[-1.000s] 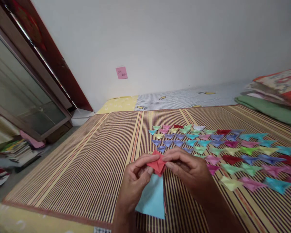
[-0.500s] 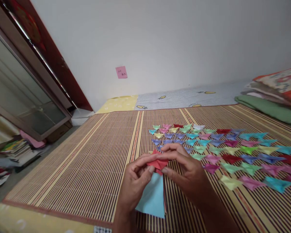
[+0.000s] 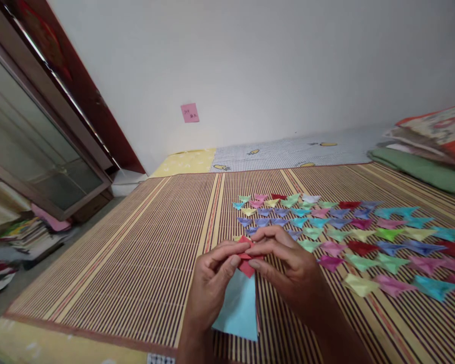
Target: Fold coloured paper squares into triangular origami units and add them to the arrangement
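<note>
A small red folded paper [image 3: 247, 268] is pinched between my two hands, its creases partly covered by fingers. My left hand [image 3: 214, 275] grips its left side with thumb and index finger. On its right side, the thumb and fingertips of my right hand [image 3: 288, 260] press against the folds. Just below lies a stack of square paper with a light blue sheet [image 3: 238, 308] on top. To the right, several rows of small folded paper pieces [image 3: 392, 263] in many colours are spread out.
A striped bamboo mat [image 3: 136, 253] covers the bed. Folded bedding [image 3: 420, 169] is piled at the far right. A pink note [image 3: 190, 112] sticks to the white wall [image 3: 269, 65]. On the left are a glass-panelled door [image 3: 41, 131] and a stack of books [image 3: 25, 235].
My fingers have shifted slightly on the red paper; its lower part now shows as a flatter, pointed square below my thumbs. Everything else stays in place.
</note>
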A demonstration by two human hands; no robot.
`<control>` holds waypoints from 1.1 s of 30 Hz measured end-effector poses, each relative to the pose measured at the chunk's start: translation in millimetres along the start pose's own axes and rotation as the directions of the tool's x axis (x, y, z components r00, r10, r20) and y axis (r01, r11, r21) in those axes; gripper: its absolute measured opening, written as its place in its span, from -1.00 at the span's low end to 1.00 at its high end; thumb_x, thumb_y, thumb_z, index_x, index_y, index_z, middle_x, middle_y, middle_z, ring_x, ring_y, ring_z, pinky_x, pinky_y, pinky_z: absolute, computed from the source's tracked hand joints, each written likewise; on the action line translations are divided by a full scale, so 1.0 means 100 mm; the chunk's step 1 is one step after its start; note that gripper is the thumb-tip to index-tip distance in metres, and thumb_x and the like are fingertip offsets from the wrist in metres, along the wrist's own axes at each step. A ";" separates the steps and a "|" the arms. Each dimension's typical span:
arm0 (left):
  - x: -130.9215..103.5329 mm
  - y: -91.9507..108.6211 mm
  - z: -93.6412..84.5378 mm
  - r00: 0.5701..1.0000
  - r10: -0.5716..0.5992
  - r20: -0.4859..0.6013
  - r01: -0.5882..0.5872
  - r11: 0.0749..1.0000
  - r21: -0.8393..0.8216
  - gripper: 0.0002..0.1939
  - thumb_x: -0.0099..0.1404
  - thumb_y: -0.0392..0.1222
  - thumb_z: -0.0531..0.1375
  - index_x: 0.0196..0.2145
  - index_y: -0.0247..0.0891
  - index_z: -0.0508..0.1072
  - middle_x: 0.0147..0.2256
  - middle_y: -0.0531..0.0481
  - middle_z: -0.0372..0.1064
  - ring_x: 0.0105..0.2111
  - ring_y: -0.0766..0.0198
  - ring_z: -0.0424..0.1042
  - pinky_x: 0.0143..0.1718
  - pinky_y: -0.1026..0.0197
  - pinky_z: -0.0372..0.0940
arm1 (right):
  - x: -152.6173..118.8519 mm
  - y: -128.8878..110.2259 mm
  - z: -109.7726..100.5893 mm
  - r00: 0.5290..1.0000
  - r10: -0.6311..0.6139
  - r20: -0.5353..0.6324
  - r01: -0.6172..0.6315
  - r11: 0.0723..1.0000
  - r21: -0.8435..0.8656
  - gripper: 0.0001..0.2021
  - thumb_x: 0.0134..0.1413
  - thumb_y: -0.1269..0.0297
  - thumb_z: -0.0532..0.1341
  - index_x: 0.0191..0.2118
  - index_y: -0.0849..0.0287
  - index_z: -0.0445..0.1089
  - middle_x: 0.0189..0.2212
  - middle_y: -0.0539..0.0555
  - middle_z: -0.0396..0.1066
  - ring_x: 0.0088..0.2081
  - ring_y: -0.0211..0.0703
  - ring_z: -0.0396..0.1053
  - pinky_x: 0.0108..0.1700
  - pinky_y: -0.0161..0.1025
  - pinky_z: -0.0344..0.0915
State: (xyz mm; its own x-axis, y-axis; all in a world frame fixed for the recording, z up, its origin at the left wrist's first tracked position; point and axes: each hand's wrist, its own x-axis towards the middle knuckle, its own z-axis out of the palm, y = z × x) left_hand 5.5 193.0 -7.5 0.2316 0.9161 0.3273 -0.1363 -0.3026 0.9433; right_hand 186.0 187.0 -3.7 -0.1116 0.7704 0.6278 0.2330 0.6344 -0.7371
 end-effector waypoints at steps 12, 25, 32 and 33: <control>0.01 -0.10 0.05 0.986 -0.107 -0.128 0.100 0.993 -0.056 -0.78 0.43 -0.09 0.24 -0.18 -0.23 0.66 -0.23 -0.07 0.61 -0.21 0.17 0.52 -0.12 0.20 0.36 | 0.00 0.04 0.05 0.997 0.066 -0.043 -0.065 0.998 0.013 -0.88 0.25 0.40 0.26 -0.33 0.12 0.49 -0.26 0.05 0.45 -0.16 -0.10 0.45 -0.10 -0.14 0.38; 0.01 -0.07 0.17 0.962 -0.097 -0.256 0.087 0.995 -0.051 -0.80 0.33 -0.09 0.32 -0.33 -0.26 0.46 -0.43 0.07 0.44 -0.42 0.36 0.39 -0.37 0.38 0.29 | -0.03 0.01 0.22 0.956 0.270 -0.118 -0.245 0.951 0.189 -0.83 0.20 0.35 0.26 -0.44 0.12 0.39 -0.33 0.02 0.46 -0.24 -0.13 0.45 -0.17 -0.15 0.33; -0.01 -0.04 0.21 0.966 -0.103 -0.238 0.095 0.994 -0.045 -0.86 0.36 -0.14 0.29 -0.29 -0.22 0.43 -0.38 0.06 0.49 -0.41 0.38 0.42 -0.34 0.39 0.33 | -0.03 0.02 0.24 0.947 0.246 -0.205 -0.222 0.966 0.135 -0.80 0.17 0.38 0.26 -0.47 0.11 0.33 -0.38 -0.02 0.43 -0.29 -0.14 0.43 -0.19 -0.15 0.32; -0.01 -0.04 0.22 0.966 -0.105 -0.237 0.096 0.994 -0.048 -0.87 0.36 -0.14 0.29 -0.28 -0.22 0.43 -0.36 0.06 0.50 -0.40 0.38 0.44 -0.33 0.39 0.33 | -0.04 0.02 0.24 0.948 0.234 -0.215 -0.213 0.970 0.118 -0.80 0.17 0.39 0.26 -0.47 0.11 0.33 -0.39 -0.02 0.43 -0.30 -0.14 0.43 -0.20 -0.15 0.32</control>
State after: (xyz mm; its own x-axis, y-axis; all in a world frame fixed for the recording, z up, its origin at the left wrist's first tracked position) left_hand 26.6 187.5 -10.6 0.0101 0.9788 0.2045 -0.1592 -0.2003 0.9667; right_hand 163.6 187.3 -13.7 0.1564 0.8654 0.4761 0.1356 0.4587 -0.8782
